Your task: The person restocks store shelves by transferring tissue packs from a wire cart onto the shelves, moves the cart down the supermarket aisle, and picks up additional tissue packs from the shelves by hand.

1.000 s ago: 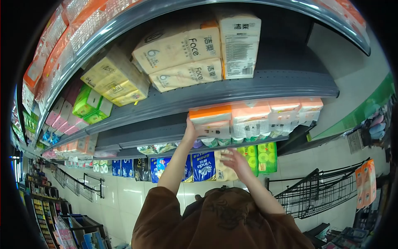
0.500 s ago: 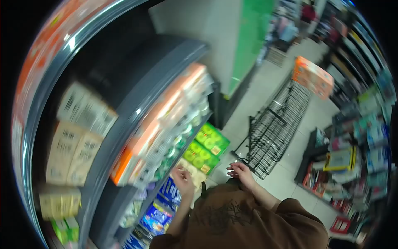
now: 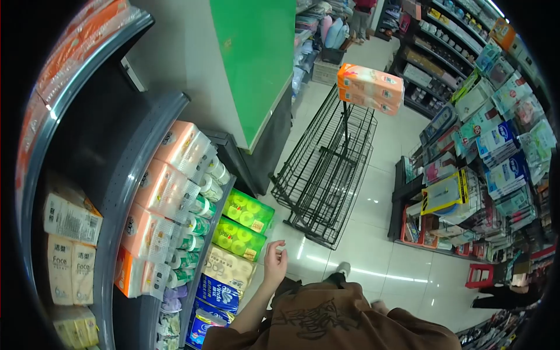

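"So, what was done?"
"Tissues (image 3: 149, 231) lined the shelf (image 3: 212, 232); one orange pack (image 3: 370, 87) sat at the cart's (image 3: 326, 192) far end."
"Hands?"
"Left hand (image 3: 276, 262) empty, loosely curled near green packs (image 3: 237, 237); right hand (image 3: 380, 307) mostly hidden, grip unclear."

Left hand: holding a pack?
No, the left hand is empty, its fingers loosely curled in the air, and appears beside the nearer green pack.

Two bright green packs (image 3: 238, 237), printed with pale rolls, lie side by side along the grey shelf edge (image 3: 212, 237); a cream pack (image 3: 226, 268) lies just beside the nearer one.
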Tool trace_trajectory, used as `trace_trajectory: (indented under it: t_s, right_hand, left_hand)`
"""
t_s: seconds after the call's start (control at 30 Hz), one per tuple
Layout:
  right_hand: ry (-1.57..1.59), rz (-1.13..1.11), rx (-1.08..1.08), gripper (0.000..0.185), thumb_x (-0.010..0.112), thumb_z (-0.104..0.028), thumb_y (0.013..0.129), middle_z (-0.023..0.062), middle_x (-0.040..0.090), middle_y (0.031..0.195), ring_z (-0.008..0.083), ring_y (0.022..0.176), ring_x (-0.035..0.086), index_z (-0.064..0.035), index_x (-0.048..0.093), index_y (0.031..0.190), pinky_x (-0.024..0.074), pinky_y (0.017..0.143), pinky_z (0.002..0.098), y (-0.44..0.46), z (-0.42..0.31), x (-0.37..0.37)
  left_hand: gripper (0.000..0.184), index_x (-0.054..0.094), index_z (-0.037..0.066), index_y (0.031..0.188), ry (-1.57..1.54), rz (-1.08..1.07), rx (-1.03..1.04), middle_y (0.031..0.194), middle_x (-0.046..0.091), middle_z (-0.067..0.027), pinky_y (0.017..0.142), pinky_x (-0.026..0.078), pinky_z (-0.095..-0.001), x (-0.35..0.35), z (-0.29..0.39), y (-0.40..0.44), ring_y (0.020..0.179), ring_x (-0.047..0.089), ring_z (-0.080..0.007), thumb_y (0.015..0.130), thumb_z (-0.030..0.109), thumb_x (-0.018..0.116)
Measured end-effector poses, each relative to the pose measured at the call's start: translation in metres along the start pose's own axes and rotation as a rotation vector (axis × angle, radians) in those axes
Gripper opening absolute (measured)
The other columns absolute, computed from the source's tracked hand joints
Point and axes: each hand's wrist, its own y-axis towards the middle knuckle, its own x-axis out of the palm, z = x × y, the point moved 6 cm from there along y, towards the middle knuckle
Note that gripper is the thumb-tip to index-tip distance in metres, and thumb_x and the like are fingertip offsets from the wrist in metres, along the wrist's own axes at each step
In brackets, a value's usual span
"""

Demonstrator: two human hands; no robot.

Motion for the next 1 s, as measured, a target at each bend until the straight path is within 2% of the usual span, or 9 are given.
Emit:
trace_trajectory:
  t_s: [0.17,0.23,0.3,0.37,0.43,0.57,0.67,0.87,1.0]
  right_hand:
    - [0.603,0.109,0.414,0.020,0.061,-0.017,0.082,0.0119,0.071,0.089,0.0272,0.084,0.068,-0.0027,0.071,0.092,0.0537,0.073,0.0401,-0.054,0.049,-0.081]
    - [1.154,0.172,0.085,0.018,0.059,-0.013,0.083,0.0122,0.069,0.082,0.0248,0.077,0.068,-0.0010,0.070,0.091,0.0539,0.067,0.0388,0.063,0.159,-0.022]
    - [0.914,0.117,0.150,0.019,0.055,-0.015,0.084,0.0140,0.066,0.070,0.0259,0.055,0.062,-0.0003,0.066,0.083,0.0529,0.057,0.0390,0.072,0.145,-0.091]
    - [0.491,0.139,0.104,0.024,0.049,-0.016,0.085,0.0193,0.066,0.075,0.0243,0.059,0.063,0.0007,0.065,0.092,0.0487,0.051,0.0383,0.101,0.143,-0.158]
    - [0.432,0.726,-0.099,0.030,0.050,-0.019,0.087,0.0219,0.068,0.088,0.0268,0.071,0.067,-0.0010,0.066,0.104,0.0531,0.059,0.0371,0.113,0.135,-0.216]
    - [1.114,0.400,-0.223,0.030,0.051,-0.024,0.097,0.0097,0.066,0.098,0.0183,0.076,0.065,-0.0053,0.059,0.120,0.0509,0.065,0.0305,0.089,0.053,-0.306]
    - [1.105,0.331,-0.341,0.032,0.052,-0.027,0.099,0.0090,0.066,0.097,0.0167,0.078,0.064,-0.0031,0.058,0.119,0.0511,0.064,0.0298,0.079,0.015,-0.317]
    - [1.142,-0.093,-0.208,0.033,0.057,-0.023,0.093,0.0071,0.067,0.098,0.0156,0.077,0.064,-0.0058,0.060,0.121,0.0509,0.068,0.0307,0.087,0.002,-0.349]
    - [1.207,0.062,-0.150,0.033,0.055,-0.025,0.097,0.0107,0.066,0.108,0.0208,0.084,0.066,-0.0044,0.056,0.123,0.0527,0.072,0.0333,0.139,0.014,-0.444]
  left_hand:
    - [0.029,0.054,0.002,0.117,0.062,0.003,-0.142,0.110,0.057,-0.0090,0.059,0.048,-0.0254,0.087,-0.017,-0.042,0.069,0.057,-0.0139,0.089,-0.001,0.057]
    - [0.029,0.054,0.002,0.117,0.052,-0.014,-0.181,0.109,0.058,-0.0086,0.061,0.049,-0.0253,0.135,-0.020,-0.051,0.070,0.057,-0.0130,0.089,0.000,0.057]
    - [0.030,0.053,0.001,0.119,0.069,-0.082,-0.176,0.111,0.059,-0.0088,0.064,0.050,-0.0258,0.190,0.000,-0.054,0.072,0.059,-0.0125,0.089,0.001,0.057]
    - [0.031,0.052,0.001,0.121,-0.023,-0.168,-0.212,0.114,0.060,-0.0092,0.068,0.051,-0.0268,0.253,0.029,-0.049,0.076,0.062,-0.0133,0.090,0.001,0.057]
    - [0.031,0.052,0.001,0.122,-0.132,-0.272,-0.222,0.115,0.059,-0.0092,0.071,0.052,-0.0275,0.306,0.060,-0.039,0.079,0.063,-0.0145,0.091,0.001,0.056]
    - [0.029,0.052,0.003,0.123,-0.129,-0.467,-0.171,0.115,0.060,-0.0061,0.072,0.050,-0.0251,0.380,0.085,-0.016,0.084,0.063,-0.0124,0.094,0.003,0.053]
    - [0.028,0.052,0.004,0.124,-0.114,-0.513,-0.234,0.111,0.060,-0.0046,0.073,0.049,-0.0241,0.409,0.076,0.005,0.086,0.063,-0.0109,0.096,0.006,0.054]
    - [0.029,0.052,0.002,0.122,-0.247,-0.427,-0.233,0.110,0.062,-0.0058,0.073,0.051,-0.0253,0.462,0.051,0.062,0.079,0.062,-0.0108,0.093,0.003,0.054]
    - [0.029,0.051,0.002,0.122,-0.223,-0.429,-0.184,0.112,0.062,-0.0081,0.076,0.051,-0.0262,0.484,0.062,0.123,0.083,0.065,-0.0144,0.094,0.004,0.054]
